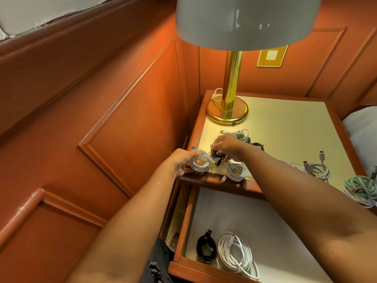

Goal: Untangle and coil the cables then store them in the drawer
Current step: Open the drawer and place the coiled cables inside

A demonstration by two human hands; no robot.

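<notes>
Two grips on coiled cables (pixel 201 163).

The lamp stem (pixel 232 78) and base (pixel 227 112) are glossy, polished brass-coloured metal. The surface (pixel 285 127) looks smooth with a satin sheen, framed in varnished reddish wood; the drawer (pixel 265 217) lining is matt.

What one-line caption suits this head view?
Left hand grips a white coil, right hand a black coil, above the open drawer.

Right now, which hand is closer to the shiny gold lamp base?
Right. The right hand grips a black coiled cable just in front of the gold lamp base; the left hand holds a white coil nearer the table's front edge.
</notes>
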